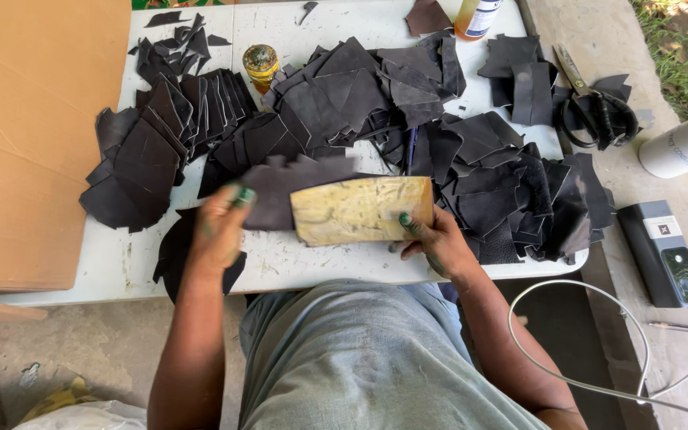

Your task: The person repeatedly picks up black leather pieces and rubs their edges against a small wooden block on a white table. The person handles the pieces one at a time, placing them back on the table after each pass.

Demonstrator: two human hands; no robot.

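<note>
My left hand [218, 227] grips a dark leather piece [280, 187] by its left end, fingers stained green. My right hand [431, 239] holds the right edge of a yellowish glue-stained board [360, 209] that lies over the leather piece. Both rest on a white table [312, 263] at its near edge, in front of my lap. Heaps of cut dark leather pieces [376, 95] cover the table behind the board. Another dark piece [175, 251] lies under my left wrist.
A small glue jar [261, 65] stands at the back left-centre and an orange bottle [475, 17] at the far edge. Scissors [591, 99] lie at the right. A cardboard sheet [33, 135] is on the left; a white cylinder [682, 147], a dark box [664, 251] and a cable [591, 334] on the right.
</note>
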